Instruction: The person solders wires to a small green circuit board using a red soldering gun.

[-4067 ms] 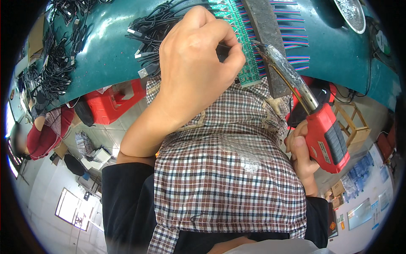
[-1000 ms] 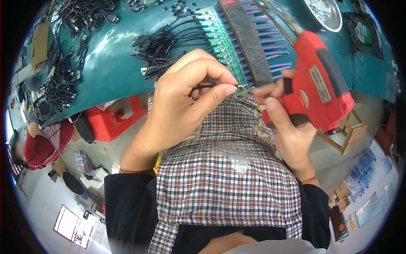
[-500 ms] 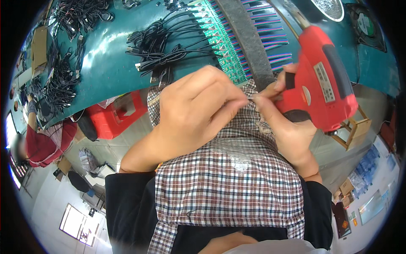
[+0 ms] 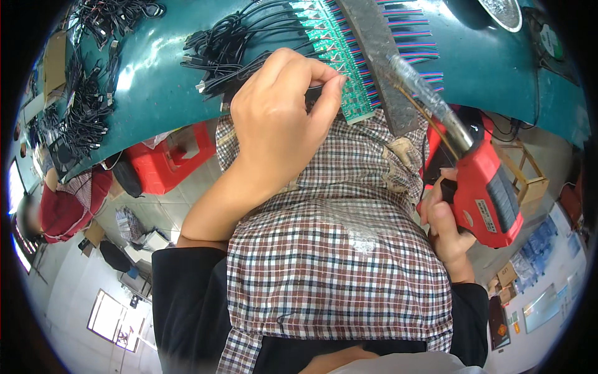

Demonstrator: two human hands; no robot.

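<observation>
My left hand (image 4: 274,115) is over the near end of a row of green circuit boards (image 4: 358,103), thumb and forefinger pinched together. Whatever lies between those fingertips is too small to make out. My right hand (image 4: 443,230) is wrapped round the grip of a red soldering gun (image 4: 483,199). The gun's metal barrel points up and left, its tip over a dark grey bar (image 4: 398,103) lying along the boards. Black cables (image 4: 218,47) run into the boards' left side. Striped thin wires (image 4: 411,47) come out on the right, beyond the bar.
More black cables (image 4: 87,93) are heaped at the left of the green table (image 4: 156,100). A metal dish (image 4: 503,14) and a black fan (image 4: 551,43) are at the far right. A red stool (image 4: 165,165) and a wooden stool (image 4: 523,171) stand below. Another person (image 4: 71,206) sits at the left.
My hands have parted. The left has moved up to the boards; the right has lowered the soldering gun and turned its barrel toward the bar. The table view has shifted slightly.
</observation>
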